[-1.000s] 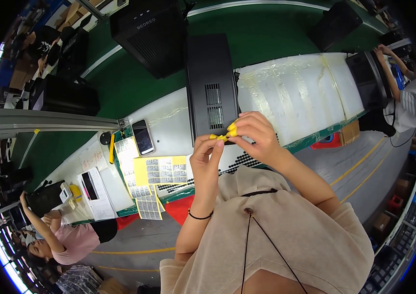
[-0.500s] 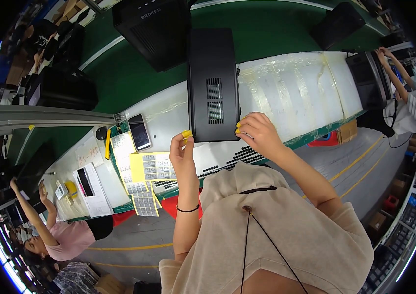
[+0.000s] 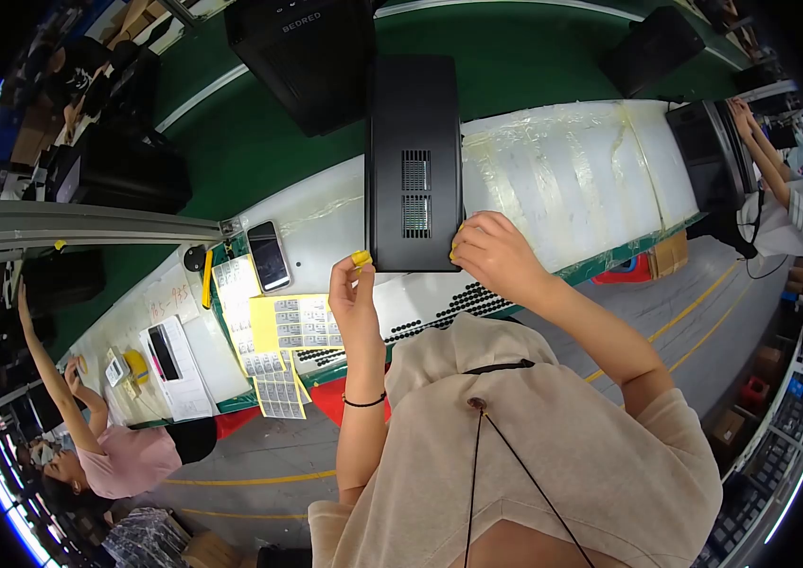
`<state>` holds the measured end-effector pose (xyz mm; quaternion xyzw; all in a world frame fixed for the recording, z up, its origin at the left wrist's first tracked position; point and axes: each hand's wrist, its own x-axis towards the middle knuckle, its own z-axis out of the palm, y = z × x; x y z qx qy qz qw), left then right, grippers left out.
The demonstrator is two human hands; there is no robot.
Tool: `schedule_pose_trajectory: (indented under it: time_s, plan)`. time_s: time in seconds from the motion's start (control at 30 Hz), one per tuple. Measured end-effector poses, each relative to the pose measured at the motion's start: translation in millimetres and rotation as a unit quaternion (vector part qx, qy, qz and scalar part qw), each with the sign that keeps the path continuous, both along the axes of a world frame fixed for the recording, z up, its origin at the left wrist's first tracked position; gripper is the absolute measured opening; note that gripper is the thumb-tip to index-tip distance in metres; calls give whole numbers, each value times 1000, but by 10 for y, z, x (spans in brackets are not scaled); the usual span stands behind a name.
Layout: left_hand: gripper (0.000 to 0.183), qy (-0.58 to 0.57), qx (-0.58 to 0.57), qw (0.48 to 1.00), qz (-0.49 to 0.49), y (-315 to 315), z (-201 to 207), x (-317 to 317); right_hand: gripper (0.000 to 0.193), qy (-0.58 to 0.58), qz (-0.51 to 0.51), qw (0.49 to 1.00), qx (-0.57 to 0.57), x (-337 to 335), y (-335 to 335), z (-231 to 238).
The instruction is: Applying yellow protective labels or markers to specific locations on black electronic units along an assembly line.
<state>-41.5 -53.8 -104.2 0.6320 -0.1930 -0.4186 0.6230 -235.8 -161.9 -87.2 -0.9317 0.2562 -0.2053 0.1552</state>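
Observation:
A black computer case [image 3: 414,118] with two grilled vents stands on the white bench in front of me. My left hand [image 3: 354,295] is at its near left corner, thumb and index drawn together against the edge. My right hand [image 3: 499,254] has its curled fingers pressed to the near right edge. Yellow finger covers show on fingertips of both hands. The contact under the right fingers is partly hidden.
A second black case [image 3: 307,71] stands on the green belt behind. Left of me lie a phone [image 3: 269,256] and label sheets [image 3: 305,322]; rows of black dots [image 3: 472,301] are by the front edge. Co-workers' arms [image 3: 59,379] reach in at both sides.
My right hand has shifted slightly left and closed in on the case edge. My left hand is nearly still. The case behind has moved a little right, and co-workers' arms have moved.

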Motion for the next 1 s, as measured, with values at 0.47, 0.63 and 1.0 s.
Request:
schedule_pose_trajectory:
  time_s: [0.47,0.63,1.0]
  plan:
    - [48,-429,27,897,-105,-919,-461,139,111,257,-79,948,168,268,-448,174]
    - [62,-350,89,916,-173,-948,-344,70,122,299,-85,932,185,300,-512,178]
    - [58,-344,78,916,-190,-985,-363,90,125,305,-77,924,219,282,-556,178]
